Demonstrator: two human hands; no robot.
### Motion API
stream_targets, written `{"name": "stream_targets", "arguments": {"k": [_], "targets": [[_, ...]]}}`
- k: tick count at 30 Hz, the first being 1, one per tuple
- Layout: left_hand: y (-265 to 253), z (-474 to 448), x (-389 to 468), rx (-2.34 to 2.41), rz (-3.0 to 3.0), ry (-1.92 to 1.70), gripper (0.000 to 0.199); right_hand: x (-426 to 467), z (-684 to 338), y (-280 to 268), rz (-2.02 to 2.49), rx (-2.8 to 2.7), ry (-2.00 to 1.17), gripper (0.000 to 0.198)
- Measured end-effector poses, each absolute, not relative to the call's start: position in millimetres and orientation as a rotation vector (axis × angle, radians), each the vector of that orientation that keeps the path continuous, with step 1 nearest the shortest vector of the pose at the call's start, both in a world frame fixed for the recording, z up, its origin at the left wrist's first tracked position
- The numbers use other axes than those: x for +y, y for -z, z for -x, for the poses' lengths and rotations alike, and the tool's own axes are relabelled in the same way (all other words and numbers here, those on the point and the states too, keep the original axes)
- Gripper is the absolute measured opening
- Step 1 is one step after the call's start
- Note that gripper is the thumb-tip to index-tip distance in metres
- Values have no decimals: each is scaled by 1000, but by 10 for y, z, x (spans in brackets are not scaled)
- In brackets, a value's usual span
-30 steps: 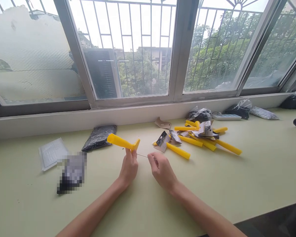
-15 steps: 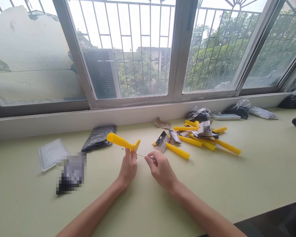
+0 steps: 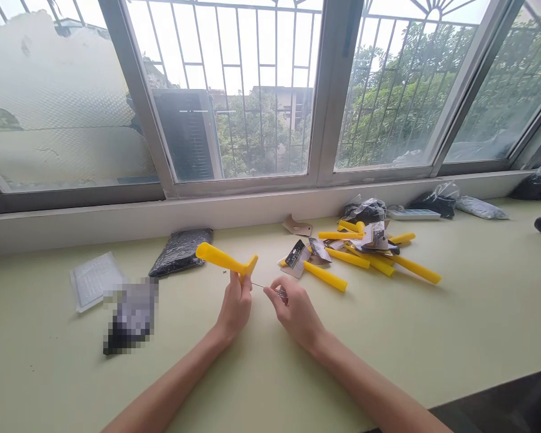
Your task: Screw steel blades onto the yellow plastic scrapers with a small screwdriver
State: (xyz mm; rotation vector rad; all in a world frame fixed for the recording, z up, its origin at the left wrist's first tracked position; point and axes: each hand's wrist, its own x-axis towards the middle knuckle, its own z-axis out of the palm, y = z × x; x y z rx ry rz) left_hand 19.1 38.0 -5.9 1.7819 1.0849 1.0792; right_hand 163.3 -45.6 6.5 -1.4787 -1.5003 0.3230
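Observation:
A yellow plastic handle (image 3: 220,257) with a short bent end at its right is raised above the table. My left hand (image 3: 235,304) is closed around the bent end from below, so part of that end is hidden. In my right hand (image 3: 297,310), thumb and fingers pinch a small screwdriver (image 3: 258,285) with a thin metal shaft. The shaft points left to the bent end of the handle; its tip is hidden by my left fingers. Most of the screwdriver's grip lies out of sight inside my right hand.
Several yellow handles (image 3: 327,276) with cardboard tags (image 3: 296,257) lie piled right of centre. A black plastic packet (image 3: 183,249), a clear plastic tray (image 3: 97,281) and a blurred-out bag (image 3: 133,316) lie at left. Bagged items (image 3: 435,198) line the sill behind the table (image 3: 469,331).
Almost nothing differs. Both hands keep their hold on the yellow handle and the screwdriver; the view has shifted very slightly.

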Motion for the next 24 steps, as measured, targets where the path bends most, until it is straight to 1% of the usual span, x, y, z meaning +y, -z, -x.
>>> {"name": "stream_targets", "arguments": {"k": [2,4,7,10,12,14,17,19,20,24], "targets": [[46,-193,370,1088,-1806,-1067,21,-452,-1626,-65,1509,-1515,-327,46],[37,-194,361,1089,-1834,-1059,20,-450,-1627,-70,1499,-1533,-308,49],[42,-194,361,1089,-1830,-1074,20,-454,-1641,-70,1448,-1535,-276,37],[63,-195,373,1077,-1788,-1087,20,-460,-1648,-57,1403,-1516,-319,23],[73,-195,380,1066,-1777,-1088,21,-462,-1643,-54,1395,-1502,-347,20],[77,-196,384,1066,-1778,-1086,21,-461,-1632,-61,1416,-1493,-363,23],[75,-195,385,1076,-1787,-1081,21,-459,-1622,-85,1477,-1500,-340,37],[73,-195,385,1075,-1787,-1079,21,-460,-1628,-94,1487,-1528,-303,41],[72,-194,384,1074,-1782,-1081,21,-462,-1635,-95,1478,-1542,-291,38],[70,-195,380,1065,-1771,-1090,22,-470,-1657,-76,1415,-1539,-276,17]]}}
